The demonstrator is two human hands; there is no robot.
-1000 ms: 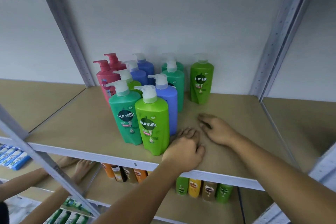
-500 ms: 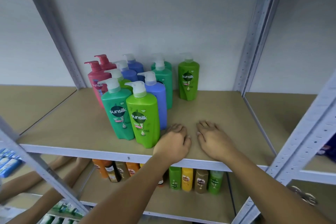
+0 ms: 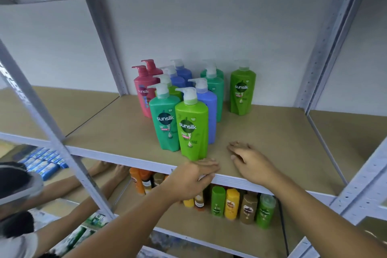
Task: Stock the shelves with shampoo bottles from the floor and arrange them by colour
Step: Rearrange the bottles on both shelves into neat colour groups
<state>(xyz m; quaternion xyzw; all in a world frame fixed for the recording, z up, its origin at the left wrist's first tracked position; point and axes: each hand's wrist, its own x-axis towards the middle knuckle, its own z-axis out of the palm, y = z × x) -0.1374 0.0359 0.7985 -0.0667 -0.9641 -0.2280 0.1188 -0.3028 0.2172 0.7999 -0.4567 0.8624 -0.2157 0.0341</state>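
The left hand (image 3: 194, 176) lay palm down across the front edge of the tan board shelf (image 3: 282, 132), fingers loose and grasping nothing, their tips just short of the base of a lime-green plastic pump bottle (image 3: 191, 130). The right hand (image 3: 251, 163) rested flat on the board just beside it, fingers spread, likewise released.

The lime-green bottle stood upright nearest the front edge, touching a teal-green plastic pump bottle (image 3: 165, 123) on its left, with a blue plastic pump bottle (image 3: 207, 109) close behind. Further back in the same cluster stood two pink pump bottles (image 3: 143, 94), more blue ones and more teal ones. A second lime-green pump bottle (image 3: 241, 92) stood alone near the back edge, apart from the cluster.

On the lower shelf (image 3: 209, 234) stood small orange, green, yellow and brown bottles (image 3: 231, 203). Another person's arms (image 3: 100, 184) reached towards it from the left.
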